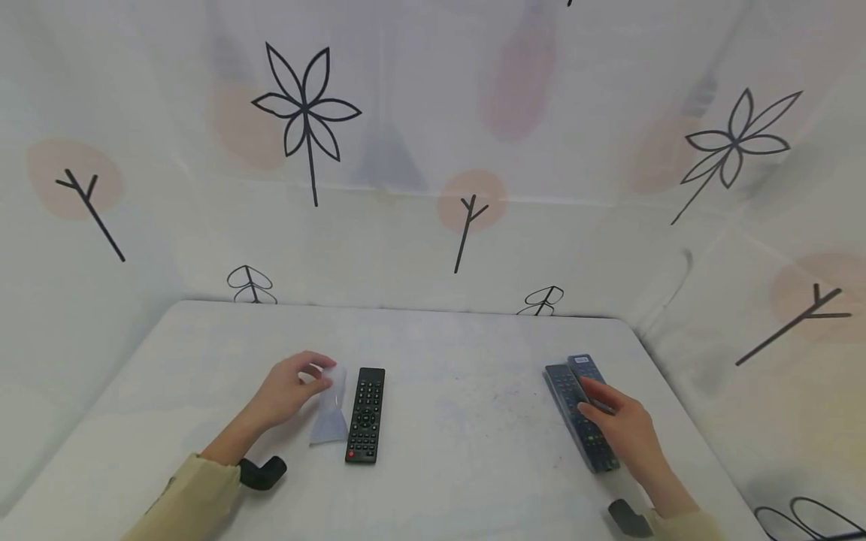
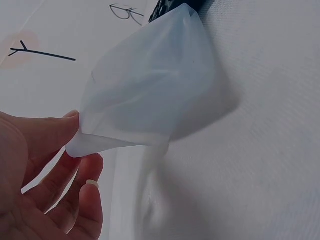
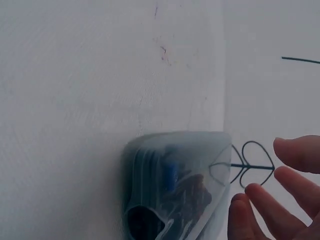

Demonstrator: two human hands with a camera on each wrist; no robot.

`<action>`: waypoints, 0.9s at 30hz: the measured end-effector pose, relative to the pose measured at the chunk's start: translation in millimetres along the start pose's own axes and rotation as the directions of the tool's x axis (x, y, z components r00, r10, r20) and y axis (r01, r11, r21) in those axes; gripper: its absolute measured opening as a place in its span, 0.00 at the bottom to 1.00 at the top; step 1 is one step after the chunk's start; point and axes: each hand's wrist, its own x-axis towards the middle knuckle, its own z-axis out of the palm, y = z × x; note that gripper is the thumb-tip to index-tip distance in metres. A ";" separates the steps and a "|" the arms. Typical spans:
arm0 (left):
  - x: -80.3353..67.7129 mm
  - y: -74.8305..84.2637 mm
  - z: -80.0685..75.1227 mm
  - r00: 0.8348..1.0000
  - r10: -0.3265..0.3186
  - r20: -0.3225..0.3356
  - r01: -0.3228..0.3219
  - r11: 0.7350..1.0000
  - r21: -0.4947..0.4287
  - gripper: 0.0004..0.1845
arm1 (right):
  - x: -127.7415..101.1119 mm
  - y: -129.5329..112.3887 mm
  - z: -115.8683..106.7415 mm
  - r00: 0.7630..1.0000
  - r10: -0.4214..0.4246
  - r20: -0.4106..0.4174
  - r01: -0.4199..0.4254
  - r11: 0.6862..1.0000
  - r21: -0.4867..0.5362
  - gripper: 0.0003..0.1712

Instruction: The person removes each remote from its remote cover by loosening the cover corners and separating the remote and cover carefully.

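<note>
Our left grip [image 1: 287, 391] pinches the edge of a translucent plastic sleeve [image 1: 330, 424] just left of the black remote control [image 1: 365, 413], whose long axis points away from us and which lies nearer that grip than our right grip [image 1: 625, 428]. We see no remote inside that sleeve; well right of the black remote control, our right grip hovers loose-fingered over two overlapping remotes [image 1: 583, 436], at least one inside a clear sleeve.

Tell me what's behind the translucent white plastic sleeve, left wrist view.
Part of a black oblong remote control shows past the sleeve, whose top corner hides some of it.
</note>
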 end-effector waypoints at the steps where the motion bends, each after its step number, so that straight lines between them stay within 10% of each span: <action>1: 0.0 0.1 -0.3 1.000 0.001 0.000 -0.001 1.000 -0.001 0.14 | -0.3 0.6 -0.9 1.000 0.014 -0.002 -0.014 1.000 -0.014 0.32; 27: 1.9 1.1 1.1 1.000 -0.002 0.008 0.002 1.000 -0.004 0.14 | 11.9 9.7 5.7 0.999 0.041 -0.023 -0.046 0.971 -0.237 0.33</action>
